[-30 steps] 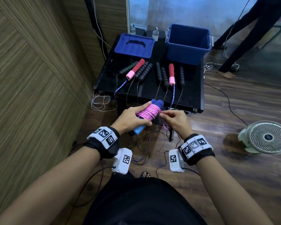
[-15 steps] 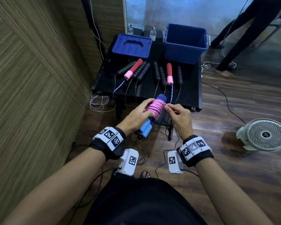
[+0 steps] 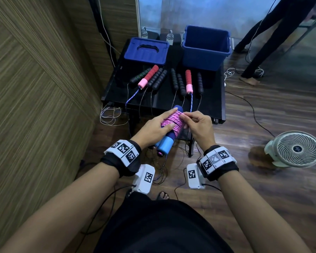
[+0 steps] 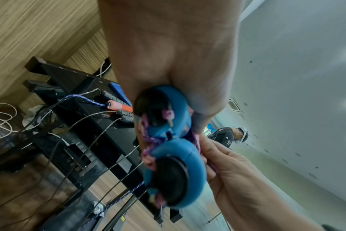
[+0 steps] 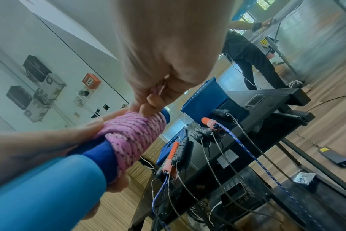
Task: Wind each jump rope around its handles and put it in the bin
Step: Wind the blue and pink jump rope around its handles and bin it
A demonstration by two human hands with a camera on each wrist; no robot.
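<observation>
Two blue handles [image 3: 165, 144] [image 4: 174, 171] [image 5: 55, 176] lie side by side with pink rope [image 3: 171, 122] [image 5: 132, 137] wound tightly around them. My left hand [image 3: 153, 128] grips this bundle from the left, in front of the black table's near edge. At the top of the winding my right hand [image 3: 197, 125] [image 5: 154, 87] pinches the pink rope's end. The open blue bin [image 3: 206, 46] stands at the table's back right. Several more ropes lie on the table: black handles [image 3: 179, 83] and red-and-pink handles [image 3: 188, 79], their cords hanging over the front edge.
A blue bin lid [image 3: 146, 51] lies at the back left of the black table [image 3: 212, 103]. A wood-panelled wall [image 3: 35, 88] runs along the left. A white fan [image 3: 295, 149] sits on the floor at right. Another person's legs [image 3: 259, 46] stand beyond the bin. Cables trail on the floor.
The bundle has turned from lying across to pointing away from me, and risen toward the table edge. My right hand moved up to the top of the winding.
</observation>
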